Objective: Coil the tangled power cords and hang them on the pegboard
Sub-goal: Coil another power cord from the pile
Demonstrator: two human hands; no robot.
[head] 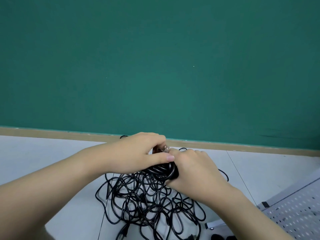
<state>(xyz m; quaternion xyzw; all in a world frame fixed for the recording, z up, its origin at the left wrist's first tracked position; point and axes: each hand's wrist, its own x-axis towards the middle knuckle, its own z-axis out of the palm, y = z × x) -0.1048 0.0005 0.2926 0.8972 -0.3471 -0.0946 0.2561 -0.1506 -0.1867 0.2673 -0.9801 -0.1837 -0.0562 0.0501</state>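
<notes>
A heap of tangled black power cords (149, 203) lies on the pale floor below my hands. Above it I hold a small coiled bundle of black cord (162, 170). My right hand (194, 168) grips the bundle from the right side. My left hand (138, 151) has its fingers curled over the top of the bundle, at a plug end (163, 148) that shows between the two hands. A white pegboard (297, 210) stands at the lower right, only partly in view.
A green wall (155, 66) with a tan baseboard (225, 144) rises right behind the cords. Dark objects (223, 237) sit at the bottom edge near the pegboard's foot. Plugs (123, 232) lie at the near side of the heap.
</notes>
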